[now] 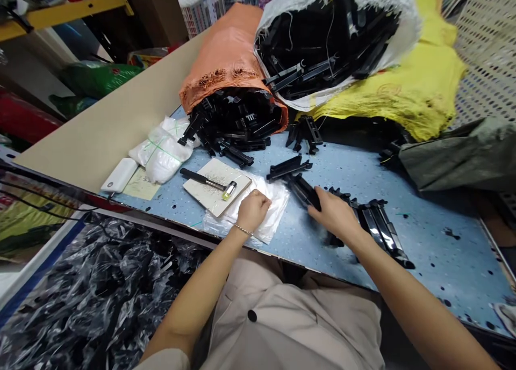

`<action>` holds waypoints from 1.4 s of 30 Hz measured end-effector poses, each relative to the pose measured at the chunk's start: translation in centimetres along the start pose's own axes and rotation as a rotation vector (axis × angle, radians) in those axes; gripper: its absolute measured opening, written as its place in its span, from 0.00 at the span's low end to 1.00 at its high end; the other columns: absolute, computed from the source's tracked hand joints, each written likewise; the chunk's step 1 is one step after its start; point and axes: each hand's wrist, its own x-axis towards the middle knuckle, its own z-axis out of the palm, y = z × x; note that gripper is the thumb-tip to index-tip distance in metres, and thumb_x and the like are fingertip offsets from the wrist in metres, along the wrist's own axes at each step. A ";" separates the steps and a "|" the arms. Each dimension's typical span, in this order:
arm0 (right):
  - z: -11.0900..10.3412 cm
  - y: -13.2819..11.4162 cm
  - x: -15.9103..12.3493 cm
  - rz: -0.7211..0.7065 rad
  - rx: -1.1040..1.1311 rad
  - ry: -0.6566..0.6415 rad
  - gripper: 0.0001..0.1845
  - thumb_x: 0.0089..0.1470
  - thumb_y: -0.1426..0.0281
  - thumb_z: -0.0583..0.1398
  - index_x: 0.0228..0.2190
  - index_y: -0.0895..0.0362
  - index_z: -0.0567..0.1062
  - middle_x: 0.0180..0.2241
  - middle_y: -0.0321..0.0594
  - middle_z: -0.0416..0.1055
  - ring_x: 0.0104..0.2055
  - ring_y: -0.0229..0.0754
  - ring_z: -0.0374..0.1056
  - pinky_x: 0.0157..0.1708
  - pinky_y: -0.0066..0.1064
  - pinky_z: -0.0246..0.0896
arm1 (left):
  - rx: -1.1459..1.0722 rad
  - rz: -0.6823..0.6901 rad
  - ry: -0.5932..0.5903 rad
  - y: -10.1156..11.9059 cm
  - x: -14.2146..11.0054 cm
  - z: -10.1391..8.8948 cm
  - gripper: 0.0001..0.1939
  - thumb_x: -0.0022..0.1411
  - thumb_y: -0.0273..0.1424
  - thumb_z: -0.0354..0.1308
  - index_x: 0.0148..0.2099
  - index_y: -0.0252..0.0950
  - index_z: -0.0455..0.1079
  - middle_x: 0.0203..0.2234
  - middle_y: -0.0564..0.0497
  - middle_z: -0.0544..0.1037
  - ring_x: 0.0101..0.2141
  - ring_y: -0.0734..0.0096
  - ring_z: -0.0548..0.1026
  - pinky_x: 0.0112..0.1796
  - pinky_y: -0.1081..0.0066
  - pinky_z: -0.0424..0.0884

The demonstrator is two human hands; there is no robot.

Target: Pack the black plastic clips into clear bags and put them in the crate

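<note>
Right hand (pixel 334 215) has its thumb and fingers closed on the near end of a black part (pixel 303 190), just above the blue table (pixel 342 163), with the far end pointing up toward the two loose parts (pixel 288 168). Left hand (pixel 253 211) is curled up over the plastic bags (pixel 274 206), apart from the right one, and honestly I can't tell if it's pinching a bag or just resting there. For a clean grab I'd take the part nearer its middle, cos a long skinny thing held by one end will probably tip or swing. There's a bunch of parts (pixel 381 230) lying side by side right by that wrist, so lift straight up before moving across or you'll likely drag a few out of line. Some blur under the right hand, so no idea exactly what's touching there. With the left I'd go light and use the fingertips, since thin bags like to cling and come up two at a time. Also watch the hammer (pixel 203 180), it's lying on the board (pixel 217 168) just past the left hand, and a sleepy elbow or a swinging part could knock it. Orange sack (pixel 229 42) is well out of the way
</note>
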 end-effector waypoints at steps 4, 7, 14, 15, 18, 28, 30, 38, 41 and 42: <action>0.0 0.4 0.5 0.099 0.534 0.004 0.32 0.51 0.59 0.60 0.55 0.60 0.66 0.46 0.52 0.73 0.45 0.54 0.70 0.40 0.39 0.63 | -0.045 -0.049 0.030 -0.7 0.0 -1.0 0.06 0.53 0.28 0.62 0.28 0.35 0.68 0.26 0.53 0.72 0.30 0.71 0.72 0.33 0.71 0.68; 1.3 -0.3 -0.3 0.106 1.020 -0.109 0.29 0.48 0.59 0.62 0.51 0.57 0.70 0.45 0.46 0.74 0.46 0.51 0.69 0.42 0.37 0.66 | -0.077 -0.069 0.075 0.0 0.1 -0.7 0.09 0.50 0.33 0.65 0.33 0.35 0.70 0.33 0.49 0.73 0.36 0.64 0.72 0.37 0.68 0.67; 2.9 -0.9 -2.0 0.348 1.574 -0.152 0.23 0.41 0.63 0.68 0.41 0.53 0.75 0.43 0.40 0.73 0.40 0.43 0.69 0.31 0.31 0.72 | -0.445 -0.198 0.094 -0.2 2.0 -0.1 0.06 0.49 0.29 0.64 0.25 0.36 0.70 0.25 0.53 0.71 0.31 0.69 0.70 0.37 0.69 0.66; 2.6 -0.9 -2.1 0.339 1.623 -0.172 0.21 0.41 0.64 0.68 0.40 0.54 0.76 0.40 0.40 0.73 0.37 0.42 0.69 0.29 0.30 0.71 | -0.487 -0.220 0.093 -0.5 2.2 -0.4 0.07 0.47 0.31 0.65 0.25 0.35 0.69 0.23 0.54 0.70 0.29 0.71 0.70 0.34 0.70 0.66; 1.6 -1.5 -2.1 0.268 1.788 -0.287 0.17 0.43 0.65 0.67 0.38 0.56 0.76 0.33 0.39 0.74 0.32 0.39 0.69 0.24 0.25 0.68 | -0.630 -0.278 0.054 -1.4 2.1 -1.2 0.13 0.47 0.39 0.65 0.27 0.33 0.71 0.20 0.56 0.69 0.22 0.76 0.66 0.26 0.74 0.63; 1.3 -8.0 1.4 0.280 2.080 -0.503 0.07 0.47 0.70 0.64 0.32 0.57 0.75 0.29 0.38 0.76 0.29 0.38 0.72 0.22 0.24 0.69 | -0.859 -0.330 0.111 -1.4 0.8 -1.6 0.13 0.43 0.36 0.65 0.24 0.34 0.65 0.17 0.57 0.68 0.18 0.79 0.65 0.23 0.75 0.62; 1.8 -8.2 2.1 0.340 2.113 -0.487 0.06 0.47 0.71 0.64 0.30 0.58 0.74 0.27 0.37 0.76 0.27 0.37 0.71 0.21 0.22 0.68 | -0.861 -0.315 0.147 -1.6 0.4 -2.2 0.12 0.46 0.36 0.63 0.26 0.34 0.65 0.18 0.56 0.69 0.20 0.77 0.67 0.25 0.74 0.64; 1.9 -5.6 -0.1 0.300 2.040 -0.299 0.09 0.44 0.70 0.68 0.31 0.57 0.75 0.28 0.35 0.75 0.28 0.35 0.71 0.23 0.21 0.70 | -0.260 0.063 0.198 -2.1 -1.2 -4.4 0.12 0.55 0.19 0.50 0.32 0.37 0.72 0.38 0.48 0.76 0.44 0.65 0.72 0.50 0.61 0.66; 1.0 -5.4 -2.2 0.226 2.032 -0.308 0.12 0.45 0.67 0.67 0.34 0.57 0.76 0.30 0.36 0.77 0.29 0.35 0.72 0.25 0.21 0.71 | -0.123 0.136 0.131 -1.9 -0.9 -4.2 0.19 0.56 0.18 0.50 0.46 0.37 0.73 0.47 0.46 0.74 0.43 0.65 0.73 0.48 0.62 0.70; 0.9 -5.3 -2.9 0.211 2.034 -0.378 0.14 0.47 0.65 0.67 0.36 0.57 0.76 0.32 0.38 0.78 0.31 0.37 0.74 0.25 0.22 0.71 | -0.150 0.126 0.103 -1.9 -0.7 -4.2 0.21 0.55 0.19 0.52 0.50 0.37 0.72 0.49 0.45 0.73 0.40 0.67 0.74 0.45 0.64 0.72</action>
